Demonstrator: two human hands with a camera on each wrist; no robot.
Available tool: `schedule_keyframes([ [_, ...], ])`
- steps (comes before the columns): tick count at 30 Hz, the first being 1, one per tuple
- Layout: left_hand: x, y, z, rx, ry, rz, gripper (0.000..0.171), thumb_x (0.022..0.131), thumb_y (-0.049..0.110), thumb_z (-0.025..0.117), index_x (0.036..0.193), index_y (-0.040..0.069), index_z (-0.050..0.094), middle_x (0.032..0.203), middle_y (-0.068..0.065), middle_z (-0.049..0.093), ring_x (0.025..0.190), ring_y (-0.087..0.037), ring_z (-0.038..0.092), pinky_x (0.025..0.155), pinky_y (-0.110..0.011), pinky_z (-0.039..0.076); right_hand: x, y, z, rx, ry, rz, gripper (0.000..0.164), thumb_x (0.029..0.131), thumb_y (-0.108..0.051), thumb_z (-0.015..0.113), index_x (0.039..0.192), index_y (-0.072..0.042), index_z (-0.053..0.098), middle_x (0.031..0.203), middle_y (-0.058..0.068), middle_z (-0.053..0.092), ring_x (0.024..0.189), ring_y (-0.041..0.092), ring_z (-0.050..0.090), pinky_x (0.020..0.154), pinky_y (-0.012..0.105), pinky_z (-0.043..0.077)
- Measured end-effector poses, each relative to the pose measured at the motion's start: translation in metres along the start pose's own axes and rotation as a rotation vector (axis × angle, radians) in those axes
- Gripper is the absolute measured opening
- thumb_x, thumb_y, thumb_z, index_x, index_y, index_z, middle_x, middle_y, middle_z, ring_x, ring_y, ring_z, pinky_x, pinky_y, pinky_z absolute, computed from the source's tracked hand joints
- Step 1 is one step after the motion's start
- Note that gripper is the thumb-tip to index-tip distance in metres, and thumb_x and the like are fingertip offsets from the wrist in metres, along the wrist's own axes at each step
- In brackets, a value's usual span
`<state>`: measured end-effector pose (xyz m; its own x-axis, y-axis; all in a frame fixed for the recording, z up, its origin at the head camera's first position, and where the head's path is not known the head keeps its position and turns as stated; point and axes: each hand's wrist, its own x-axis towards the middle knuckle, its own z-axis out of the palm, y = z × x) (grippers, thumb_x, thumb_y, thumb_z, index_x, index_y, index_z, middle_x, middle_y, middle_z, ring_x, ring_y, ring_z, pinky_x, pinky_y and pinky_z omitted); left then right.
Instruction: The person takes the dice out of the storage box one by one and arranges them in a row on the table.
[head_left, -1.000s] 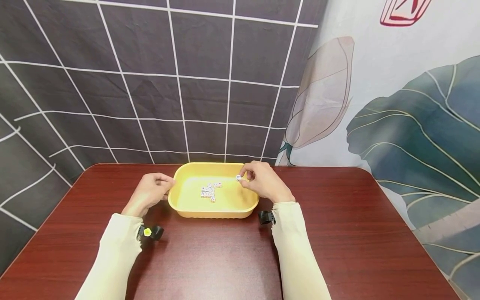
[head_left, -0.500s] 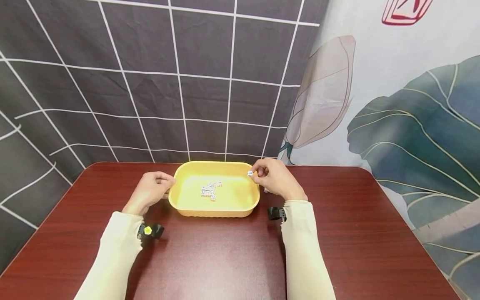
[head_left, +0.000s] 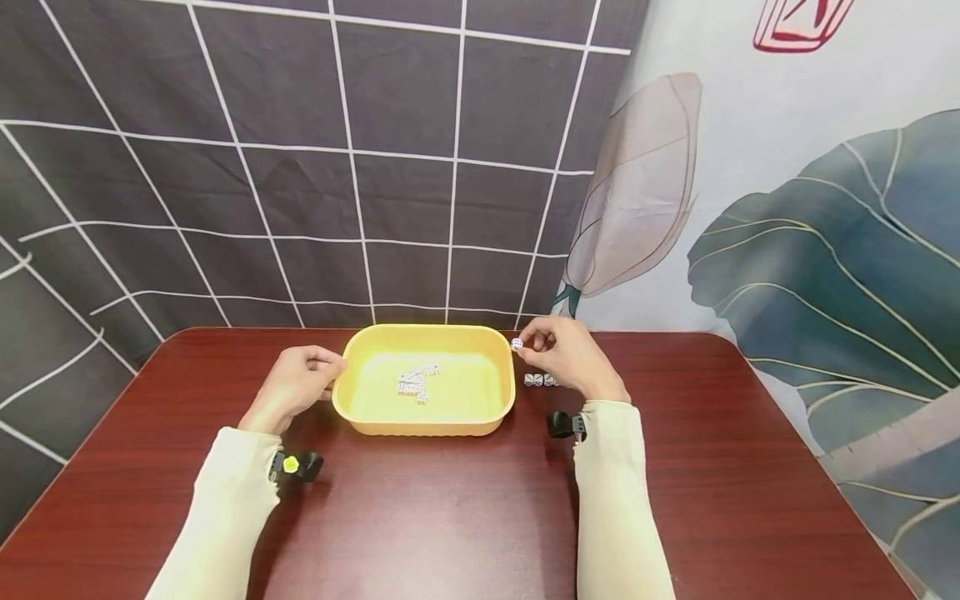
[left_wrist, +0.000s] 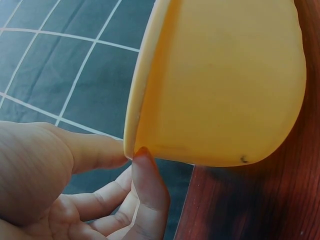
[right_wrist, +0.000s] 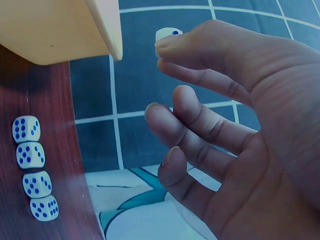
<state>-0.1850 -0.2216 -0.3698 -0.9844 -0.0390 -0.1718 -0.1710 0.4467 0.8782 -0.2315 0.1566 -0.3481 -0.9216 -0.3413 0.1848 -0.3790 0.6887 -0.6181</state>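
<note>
A yellow plastic basin [head_left: 423, 428] stands near the table's far edge, with a small cluster of white dice [head_left: 411, 383] on its floor. My left hand [head_left: 294, 383] pinches the basin's left rim between thumb and forefinger, as the left wrist view shows close up. Just beyond the right rim, my right hand [head_left: 566, 354] holds one white die [right_wrist: 167, 36] with blue pips between thumb and forefinger, raised above the table. Below that hand, several dice [right_wrist: 30, 155] lie in a row on the table, partly covered by the hand in the head view.
The table top [head_left: 450, 517] is dark red wood. Behind it hangs a dark cloth with white grid lines [head_left: 405, 200], and a leaf-patterned cloth [head_left: 825, 250] hangs to the right. Each wrist carries a black strap device [head_left: 566, 425].
My right hand has carried the die rightward from over the basin to outside its right rim, uncovering part of the dice row. The left hand stays on the rim.
</note>
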Motion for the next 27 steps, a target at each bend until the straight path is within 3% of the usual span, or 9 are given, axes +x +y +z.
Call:
schedule_keyframes([
  [27,0.0,0.0,0.001,0.006,0.009,-0.002,0.034,0.101,0.014,0.057,0.122,-0.012,0.061,0.11,-0.024,0.07,0.079,-0.012,0.069,0.072,-0.023,0.061,-0.015,0.037,-0.014,-0.023,0.028,0.117,0.008,0.089,-0.013,0.074,0.097,-0.012,0.076,0.082,0.004,0.063,0.077,0.018,0.057,0.071,0.029,0.046],
])
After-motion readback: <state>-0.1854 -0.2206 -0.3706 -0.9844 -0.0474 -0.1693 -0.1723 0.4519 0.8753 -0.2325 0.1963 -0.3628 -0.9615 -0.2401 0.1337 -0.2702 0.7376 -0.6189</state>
